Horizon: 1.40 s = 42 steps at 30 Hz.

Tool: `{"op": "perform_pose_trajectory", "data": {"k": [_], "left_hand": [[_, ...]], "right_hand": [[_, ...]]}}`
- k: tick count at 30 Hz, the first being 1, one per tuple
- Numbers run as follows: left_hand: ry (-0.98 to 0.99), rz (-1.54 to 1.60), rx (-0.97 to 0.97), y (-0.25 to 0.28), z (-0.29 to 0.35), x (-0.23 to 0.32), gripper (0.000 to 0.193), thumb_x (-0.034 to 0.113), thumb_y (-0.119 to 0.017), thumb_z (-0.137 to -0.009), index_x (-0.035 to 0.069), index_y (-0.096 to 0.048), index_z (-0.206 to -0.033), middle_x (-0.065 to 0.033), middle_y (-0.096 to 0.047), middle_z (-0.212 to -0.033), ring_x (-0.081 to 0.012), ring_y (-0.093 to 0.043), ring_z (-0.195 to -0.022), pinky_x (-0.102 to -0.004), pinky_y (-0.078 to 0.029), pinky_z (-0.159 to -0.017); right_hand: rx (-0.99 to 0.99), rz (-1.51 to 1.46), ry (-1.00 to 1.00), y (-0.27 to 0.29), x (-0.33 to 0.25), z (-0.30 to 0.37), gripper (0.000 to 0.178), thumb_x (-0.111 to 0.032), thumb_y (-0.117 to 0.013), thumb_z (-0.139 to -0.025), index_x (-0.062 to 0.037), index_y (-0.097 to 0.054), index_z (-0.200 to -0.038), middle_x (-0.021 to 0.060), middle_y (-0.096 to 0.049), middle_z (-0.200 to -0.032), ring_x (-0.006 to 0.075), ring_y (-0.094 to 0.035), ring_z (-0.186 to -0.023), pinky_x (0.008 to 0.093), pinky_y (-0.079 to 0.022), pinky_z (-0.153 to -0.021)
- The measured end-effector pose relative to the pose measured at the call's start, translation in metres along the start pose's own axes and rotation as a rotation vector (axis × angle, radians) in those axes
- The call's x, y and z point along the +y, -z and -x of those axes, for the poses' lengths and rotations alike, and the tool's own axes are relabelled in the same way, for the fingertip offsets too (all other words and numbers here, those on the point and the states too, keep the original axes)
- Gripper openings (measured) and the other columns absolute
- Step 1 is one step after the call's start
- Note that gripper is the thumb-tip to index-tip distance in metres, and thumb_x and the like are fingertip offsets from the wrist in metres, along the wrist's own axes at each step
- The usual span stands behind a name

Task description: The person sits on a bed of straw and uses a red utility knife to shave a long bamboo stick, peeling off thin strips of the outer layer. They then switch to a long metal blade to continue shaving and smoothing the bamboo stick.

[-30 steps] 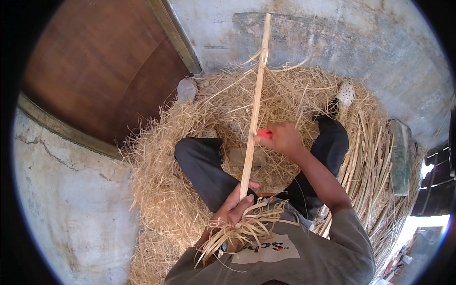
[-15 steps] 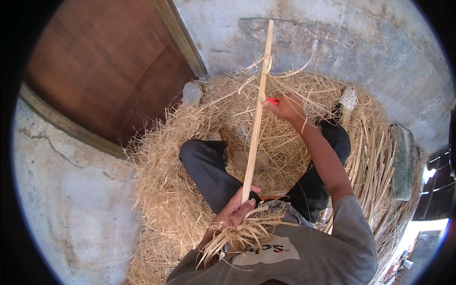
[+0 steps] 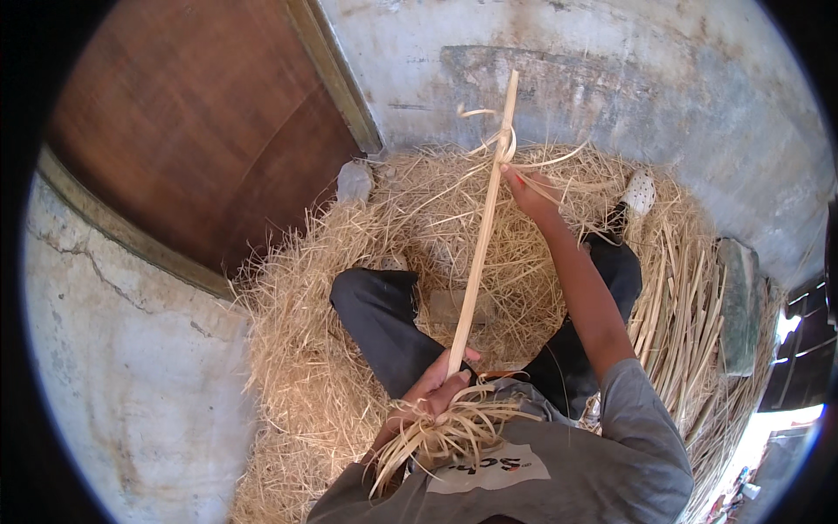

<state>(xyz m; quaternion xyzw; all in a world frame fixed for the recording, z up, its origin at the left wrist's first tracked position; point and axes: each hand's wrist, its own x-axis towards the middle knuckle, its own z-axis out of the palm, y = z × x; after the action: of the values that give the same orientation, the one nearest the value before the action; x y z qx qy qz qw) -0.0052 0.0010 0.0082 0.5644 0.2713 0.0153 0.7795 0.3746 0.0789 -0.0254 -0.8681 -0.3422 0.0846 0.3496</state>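
My left hand (image 3: 434, 384) is closed round the near end of a long pale bamboo strip (image 3: 481, 244), which slants up and away from my lap toward the wall. Thin curled shavings (image 3: 505, 140) cling to its far part. Beside the strip, just below these curls, my right hand (image 3: 535, 196) is closed on a small red tool (image 3: 521, 180). Only a bit of red shows between the fingers; its working edge is hidden. A bunch of loose curled shavings (image 3: 441, 428) lies over my left wrist and against my shirt.
Straw-like shavings (image 3: 305, 349) cover the ground round my bent legs. Long thin strips (image 3: 676, 306) lie in a pile at my right, alongside a greenish block (image 3: 739, 306). Ahead stand a concrete wall (image 3: 594, 79) and a brown door (image 3: 201, 131), with a pale stone (image 3: 354, 182) by its frame.
My right hand has moved a little farther up along the strip, and less of the red tool shows. The strip's far end has dipped nearer and tilted slightly right.
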Motion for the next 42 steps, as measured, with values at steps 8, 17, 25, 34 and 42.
{"op": "perform_pose_trajectory", "data": {"k": [8,17,25,34,42], "left_hand": [[0.027,0.135,-0.006,0.009,-0.003,-0.007,0.032,0.012,-0.042,-0.102,0.011,-0.041,-0.135,0.0051,-0.041,-0.07,-0.0035,-0.037,-0.061,-0.0209,-0.031,-0.056],[0.037,0.093,0.063,-0.013,0.003,0.021,0.034,0.011,-0.043,-0.101,0.009,-0.04,-0.135,0.0052,-0.04,-0.068,-0.0034,-0.037,-0.058,-0.0204,-0.031,-0.054],[0.077,0.021,-0.005,-0.005,0.01,0.012,0.034,0.012,-0.042,-0.102,0.012,-0.039,-0.136,0.005,-0.039,-0.072,-0.0023,-0.037,-0.064,-0.0206,-0.032,-0.057],[0.091,-0.08,-0.003,-0.019,0.017,0.011,0.031,0.013,-0.047,-0.101,0.011,-0.042,-0.131,0.0051,-0.043,-0.071,-0.0021,-0.039,-0.062,-0.0174,-0.03,-0.057],[0.135,-0.186,-0.035,-0.027,0.018,0.027,0.03,0.016,-0.043,-0.103,0.013,-0.039,-0.132,0.0045,-0.039,-0.071,-0.0036,-0.036,-0.062,-0.0211,-0.031,-0.056]], "right_hand": [[-0.302,-0.011,0.326,-0.012,0.012,0.094,0.071,-0.066,-0.045,-0.09,-0.0008,-0.063,-0.068,0.0211,-0.052,-0.055,0.0383,-0.056,-0.054,0.0481,-0.043,-0.053],[-0.141,0.062,0.64,0.022,-0.023,0.181,0.061,-0.068,-0.06,-0.078,-0.0089,-0.064,-0.062,0.0126,-0.053,-0.048,0.0317,-0.06,-0.048,0.0424,-0.047,-0.049],[-0.158,0.166,0.556,0.017,-0.011,0.169,0.065,-0.069,-0.057,-0.08,-0.008,-0.063,-0.059,0.0113,-0.055,-0.05,0.0309,-0.06,-0.047,0.0406,-0.047,-0.047],[-0.026,0.136,0.322,0.024,0.027,0.106,0.069,-0.066,-0.052,-0.087,-0.0029,-0.062,-0.059,0.0171,-0.053,-0.05,0.0349,-0.054,-0.044,0.0431,-0.042,-0.044],[0.066,-0.015,0.049,0.018,0.045,0.052,0.075,-0.07,-0.043,-0.089,-0.0011,-0.067,-0.071,0.0196,-0.055,-0.053,0.0357,-0.055,-0.05,0.0468,-0.043,-0.05]]}}
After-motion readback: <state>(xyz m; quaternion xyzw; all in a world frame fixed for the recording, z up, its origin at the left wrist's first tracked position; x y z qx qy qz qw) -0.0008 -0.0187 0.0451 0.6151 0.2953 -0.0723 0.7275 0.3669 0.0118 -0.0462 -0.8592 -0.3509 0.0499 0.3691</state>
